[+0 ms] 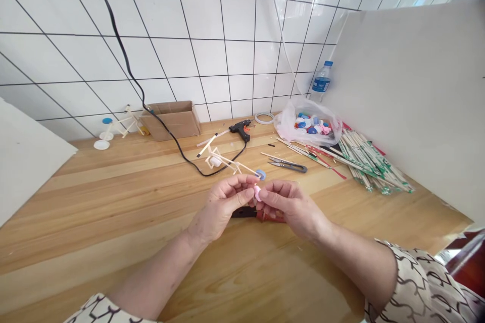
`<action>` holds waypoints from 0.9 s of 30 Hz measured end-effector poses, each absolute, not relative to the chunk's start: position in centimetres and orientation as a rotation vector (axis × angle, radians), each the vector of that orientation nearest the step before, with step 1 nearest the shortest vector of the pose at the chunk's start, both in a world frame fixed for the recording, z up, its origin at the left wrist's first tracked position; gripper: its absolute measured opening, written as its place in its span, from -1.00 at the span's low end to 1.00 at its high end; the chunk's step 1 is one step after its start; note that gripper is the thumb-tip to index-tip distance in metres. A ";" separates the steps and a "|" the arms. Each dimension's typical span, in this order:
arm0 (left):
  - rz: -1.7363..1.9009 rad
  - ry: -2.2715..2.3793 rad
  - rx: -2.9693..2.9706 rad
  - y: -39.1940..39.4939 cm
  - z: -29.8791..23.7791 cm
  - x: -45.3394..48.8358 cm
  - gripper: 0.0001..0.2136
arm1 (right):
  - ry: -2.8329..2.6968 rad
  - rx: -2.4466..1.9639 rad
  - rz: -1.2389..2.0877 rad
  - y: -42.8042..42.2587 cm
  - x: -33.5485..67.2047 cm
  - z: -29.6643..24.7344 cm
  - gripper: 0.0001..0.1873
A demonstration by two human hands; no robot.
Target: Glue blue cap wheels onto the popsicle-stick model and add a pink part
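A pink plastic bottle cap sits between the two hands, pinched at its rim by the fingertips of the left hand and the right hand. On each hand, the thumb and fingers are closed together around the cap rather than spread, though the fingers partly hide it. The cap stands tilted, close to edge-on to the view, so its round face is hard to make out.

Just ahead of the fingertips lies a blue bottle cap, apparently at the end of a small frame of glued wooden sticks. The frame's long axis slants from ahead and to the left of the fingers down toward them, and the left hand's fingers are the nearer. A dark object with a red part lies on the wooden countertop directly beneath the hands, too hidden to identify.

Further ahead of the fingers sit a black hot glue gun and a roll of tape. Ahead and to the right are scissors, a plastic bag of bottle caps and a bundle of wooden chopsticks in paper sleeves. Well ahead and to the left stands a cardboard box, beside a second stick frame.
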State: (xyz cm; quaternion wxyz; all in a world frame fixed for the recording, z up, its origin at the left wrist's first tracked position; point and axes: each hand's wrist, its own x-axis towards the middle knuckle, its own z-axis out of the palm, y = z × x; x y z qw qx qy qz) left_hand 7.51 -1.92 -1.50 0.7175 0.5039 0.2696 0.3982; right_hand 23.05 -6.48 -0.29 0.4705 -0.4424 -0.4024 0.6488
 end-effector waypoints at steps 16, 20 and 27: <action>0.994 0.885 1.437 -3.1 -0.8 8.0 -0.85 | -1.218 -1.272 1.167 -6.8 22.1 -0.8 -0.64; 0.983 0.911 1.431 -3.5 -0.4 8.1 -0.84 | -1.328 -1.260 1.029 -6.9 22.2 -0.7 -0.69; 1.041 1.010 1.543 -3.9 -0.5 8.3 -0.84 | -1.353 -1.272 0.979 -7.0 22.2 -1.1 -0.72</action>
